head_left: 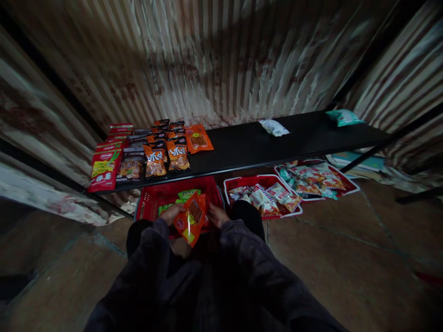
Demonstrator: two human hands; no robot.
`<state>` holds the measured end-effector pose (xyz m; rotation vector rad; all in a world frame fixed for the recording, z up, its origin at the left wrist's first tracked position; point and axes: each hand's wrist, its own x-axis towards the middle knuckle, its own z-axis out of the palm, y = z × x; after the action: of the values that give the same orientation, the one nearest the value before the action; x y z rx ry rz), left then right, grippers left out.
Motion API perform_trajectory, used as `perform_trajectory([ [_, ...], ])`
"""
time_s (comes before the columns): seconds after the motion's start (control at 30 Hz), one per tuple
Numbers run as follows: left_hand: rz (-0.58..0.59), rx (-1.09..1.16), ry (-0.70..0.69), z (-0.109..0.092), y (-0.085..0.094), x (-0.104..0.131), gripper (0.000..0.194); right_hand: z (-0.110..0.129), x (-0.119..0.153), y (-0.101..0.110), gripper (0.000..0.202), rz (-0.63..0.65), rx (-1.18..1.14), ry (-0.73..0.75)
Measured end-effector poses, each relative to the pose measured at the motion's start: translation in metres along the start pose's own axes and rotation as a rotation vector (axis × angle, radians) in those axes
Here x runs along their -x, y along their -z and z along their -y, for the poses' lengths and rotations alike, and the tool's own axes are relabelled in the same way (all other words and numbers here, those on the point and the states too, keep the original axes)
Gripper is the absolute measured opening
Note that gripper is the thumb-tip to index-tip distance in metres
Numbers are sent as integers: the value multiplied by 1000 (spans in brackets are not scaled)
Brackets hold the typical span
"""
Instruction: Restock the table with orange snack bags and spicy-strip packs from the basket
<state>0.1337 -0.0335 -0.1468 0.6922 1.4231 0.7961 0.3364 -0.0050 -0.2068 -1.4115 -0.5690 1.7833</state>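
My left hand [172, 213] is closed on the upper left edge of an orange snack packet [190, 220], which is tilted over a red basket [148, 196]. My right hand [218, 216] grips at the packet's right side; its fingertips are partly hidden, and a second packet may lie behind the first. Green packets [188, 194] show in the basket beneath. On the black shelf [235, 146] above, a similar orange packet [200, 138] lies flat, beside rows of orange-and-black snack bags [155, 159].
Red packets [104, 168] and dark snack bags [130, 165] fill the shelf's left end. A white packet [274, 127] and a teal packet [344, 117] lie farther right. Two more red baskets, one white-rimmed [226, 186], another [351, 184] behind, hold snack bags. Shelf legs [362, 159] slant down.
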Motion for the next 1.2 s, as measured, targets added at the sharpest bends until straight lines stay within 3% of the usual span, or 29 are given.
perform_trajectory([
  [0.13, 127, -147, -33, -32, -2, 23, 9, 11, 16, -2, 16, -11, -1, 78],
  [0.3, 234, -372, -103, -74, -11, 46, 8, 42, 40, -11, 36, 71, 6, 294],
  [0.4, 268, -503, -154, -94, -20, 57, 11, 65, 56, -14, 44, 284, 169, 449],
  [0.53, 285, -632, -210, -112, -32, 69, 11, 85, 74, -13, 43, 617, 430, 475],
  [0.7, 214, -699, -305, -137, -37, 82, 11, 88, 89, -11, 42, 758, 470, 455],
  [0.8, 157, -698, -413, -165, -31, 92, 13, 87, 97, -12, 42, 738, 468, 478],
  [0.87, 76, -659, -522, -184, -22, 99, 12, 88, 102, -12, 41, 655, 376, 497],
  [0.9, -1, -616, -601, -192, -17, 103, 12, 89, 104, -12, 40, 601, 302, 492],
  [0.97, -263, -443, -797, -199, -6, 107, 14, 92, 106, -11, 40, 504, 140, 461],
  [1.03, -391, -248, -839, -196, 2, 109, 15, 97, 106, -11, 41, 444, 6, 435],
  [1.07, -388, -155, -791, -190, 4, 108, 16, 99, 106, -11, 42, 429, -39, 429],
  [1.2, -240, -8, -616, -154, 0, 103, 25, 103, 105, -16, 42, 401, -110, 398],
])
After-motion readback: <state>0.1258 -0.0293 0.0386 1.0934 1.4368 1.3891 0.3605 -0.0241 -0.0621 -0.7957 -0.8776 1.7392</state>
